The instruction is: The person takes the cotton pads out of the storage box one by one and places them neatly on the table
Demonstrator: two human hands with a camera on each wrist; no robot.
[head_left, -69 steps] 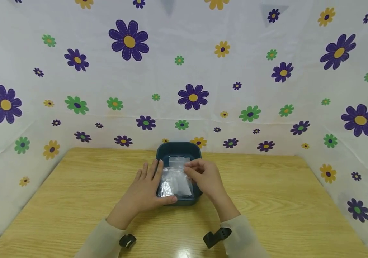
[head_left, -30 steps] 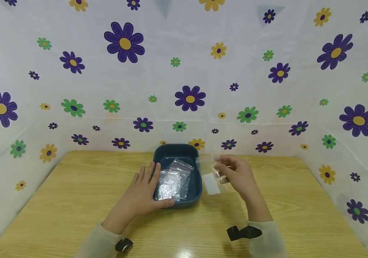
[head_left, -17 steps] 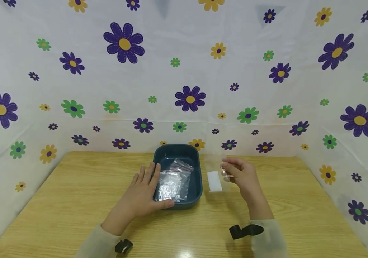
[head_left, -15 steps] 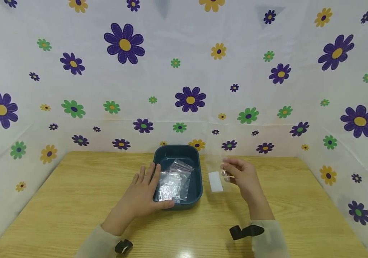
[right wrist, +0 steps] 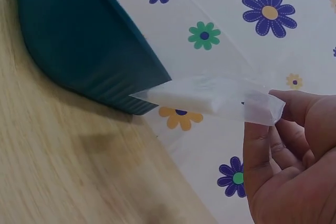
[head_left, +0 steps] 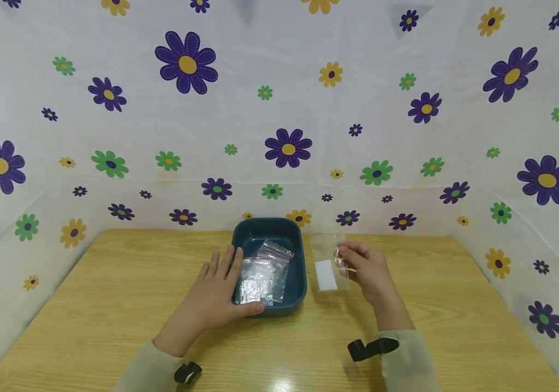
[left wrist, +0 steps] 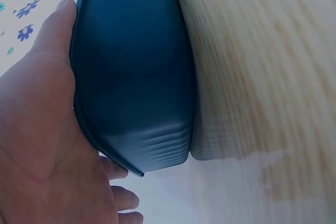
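Note:
A dark teal plastic tub (head_left: 295, 296) stands on the table with several clear zip bags (head_left: 262, 277) lying in it. My left hand (head_left: 216, 294) rests along the tub's left and near rim, fingers spread and straight. In the left wrist view the palm lies against the rim of the tub (left wrist: 134, 61). My right hand (head_left: 370, 269) pinches the right edge of a clear plastic bag (head_left: 330, 253) between thumb and fingers, just right of the tub. A white rectangular piece (head_left: 326, 275) shows inside that bag; the right wrist view has the bag (right wrist: 210, 98) nearly edge-on.
The wooden table (head_left: 142, 283) reaches back to a white cloth (head_left: 240, 114) printed with flowers, which also covers both sides. Black straps with small mounts (head_left: 372, 348) sit on the sleeves at both wrists.
The right hand has lifted the bag with the white piece out of the tub and carried it right. Over the last half second it holds nearly still. The left hand stays on the rim.

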